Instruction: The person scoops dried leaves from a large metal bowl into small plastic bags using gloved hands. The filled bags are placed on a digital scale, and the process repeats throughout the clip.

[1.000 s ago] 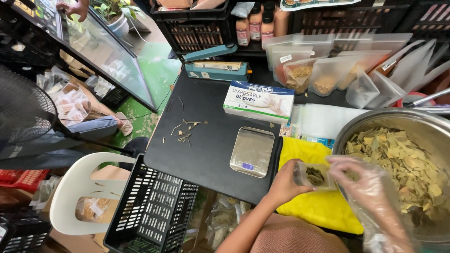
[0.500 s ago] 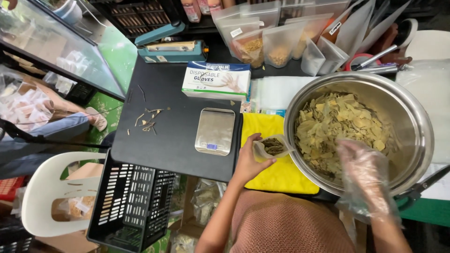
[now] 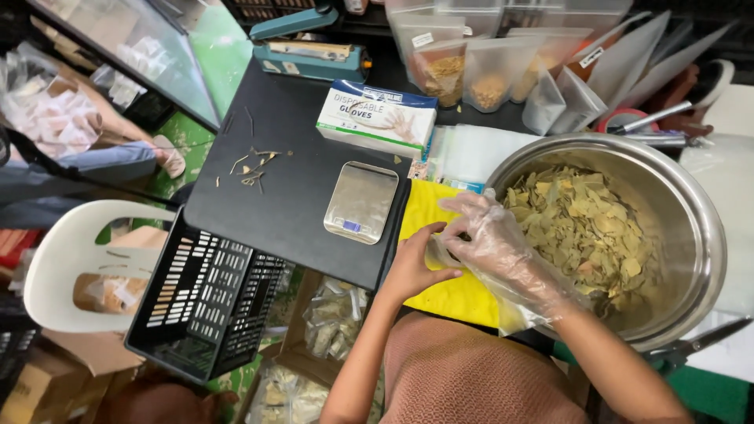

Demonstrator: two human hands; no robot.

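L hand (image 3: 412, 263) bare, fingers curled round small clear bag (image 3: 444, 250) over yellow cloth (image 3: 440, 294) – R hand (image 3: 487, 235), in plastic glove, pinches bag's top, just beside steel bowl (image 3: 691, 228) w/ dried leaves (image 3: 581, 228)

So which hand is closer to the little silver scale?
The left hand. It rests just right of the silver scale, near its lower corner. The gloved right hand is farther right, over the yellow cloth beside the metal bowl.
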